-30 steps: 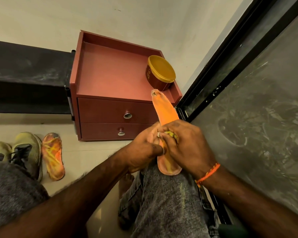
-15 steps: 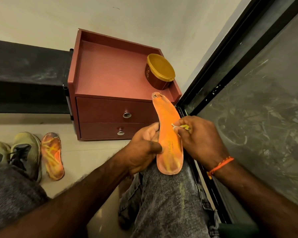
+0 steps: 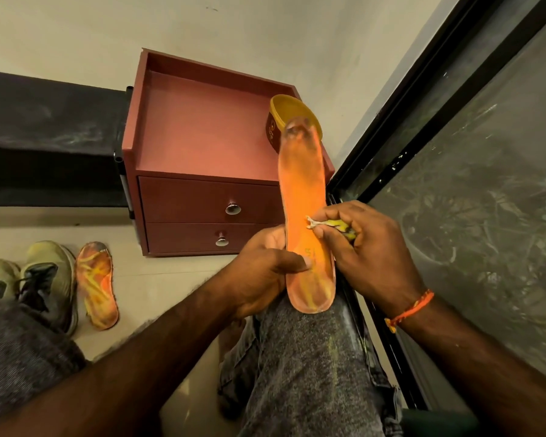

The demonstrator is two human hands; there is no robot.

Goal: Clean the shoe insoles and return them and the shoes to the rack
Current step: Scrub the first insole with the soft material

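An orange insole (image 3: pixel 303 197) stands heel-down on my right knee, its grimy toe end pointing up and away. My left hand (image 3: pixel 262 266) grips its left edge near the heel, thumb across the face. My right hand (image 3: pixel 366 244) pinches a small crumpled yellow-white cloth (image 3: pixel 331 225) and holds its tip against the insole's right edge at mid-length. A second orange and yellow insole (image 3: pixel 96 285) lies flat on the floor at the left, beside a pair of pale yellow-green shoes (image 3: pixel 44 279).
A dark red two-drawer cabinet (image 3: pixel 202 137) stands ahead with a yellow-lidded brown tub (image 3: pixel 284 118) on its top. A black bench or rack (image 3: pixel 44 137) runs along the wall at the left. A black-framed glass door (image 3: pixel 454 152) fills the right side.
My right hand with the cloth slid off the middle of the insole to its right edge, uncovering the face. The insole tilted up and its toe end rose in front of the tub.
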